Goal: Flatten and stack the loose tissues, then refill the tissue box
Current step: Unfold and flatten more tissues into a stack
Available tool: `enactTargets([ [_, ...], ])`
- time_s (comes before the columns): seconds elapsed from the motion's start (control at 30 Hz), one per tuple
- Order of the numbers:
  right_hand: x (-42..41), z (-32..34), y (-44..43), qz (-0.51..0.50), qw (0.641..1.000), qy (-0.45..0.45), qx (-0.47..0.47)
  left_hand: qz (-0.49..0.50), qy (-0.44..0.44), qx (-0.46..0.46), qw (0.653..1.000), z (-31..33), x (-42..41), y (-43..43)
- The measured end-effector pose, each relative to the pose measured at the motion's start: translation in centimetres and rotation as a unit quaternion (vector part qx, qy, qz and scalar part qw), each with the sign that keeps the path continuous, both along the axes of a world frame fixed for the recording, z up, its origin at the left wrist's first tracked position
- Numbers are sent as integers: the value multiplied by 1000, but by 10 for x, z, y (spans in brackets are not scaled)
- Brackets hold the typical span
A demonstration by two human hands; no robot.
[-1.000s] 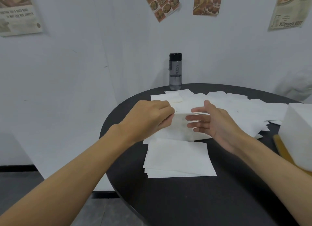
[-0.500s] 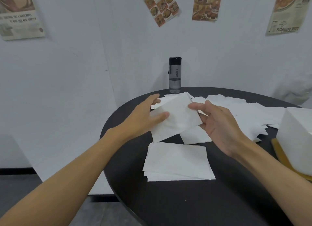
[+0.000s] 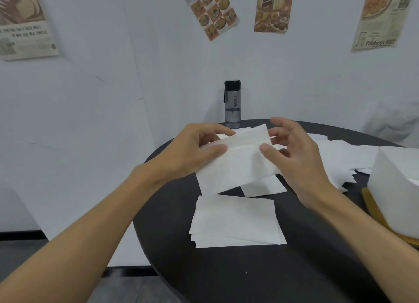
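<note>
A single white tissue is held above the black round table, the left hand pinching its left edge between thumb and fingers and the right hand pressing its thumb on the right edge with the other fingers spread loosely behind. Directly below the grip lies the flattened stack of tissues; loose tissues spread beyond and right of the right hand. The white tissue box stands far right, and a water bottle stands behind the grip.
</note>
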State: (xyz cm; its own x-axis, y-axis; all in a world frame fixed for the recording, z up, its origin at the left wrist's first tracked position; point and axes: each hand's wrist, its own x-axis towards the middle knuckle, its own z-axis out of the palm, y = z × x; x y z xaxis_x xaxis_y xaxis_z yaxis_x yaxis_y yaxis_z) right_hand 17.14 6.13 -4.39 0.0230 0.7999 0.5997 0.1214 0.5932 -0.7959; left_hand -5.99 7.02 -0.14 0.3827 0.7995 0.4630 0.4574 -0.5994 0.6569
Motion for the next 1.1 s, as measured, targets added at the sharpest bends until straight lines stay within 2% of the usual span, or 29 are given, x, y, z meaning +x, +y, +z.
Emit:
enactTargets([
  [0.17,-2,-1,-3,7,1000,6,-9,-30,36,-24,999,-2,3,-1],
  [0.4,-4,-8,-2,32,988,-118,-91,-35,63,-84,994,-19,-1,-4],
  [0.67,-7,-13,-2,2,975,-213,-71,-28,38,-133,990,-29,-9,-2],
  [0.9,-5,-13,-2,15,975,-205,-82,-27,35,-159,986,-29,-11,-4],
  [1.03,-5,-9,-1,27,984,-137,-108,-27,45,-191,980,-30,-13,-8],
  [1.1,-5,-9,0,8,984,-138,-109,-31,57,-201,977,-32,-15,-9],
])
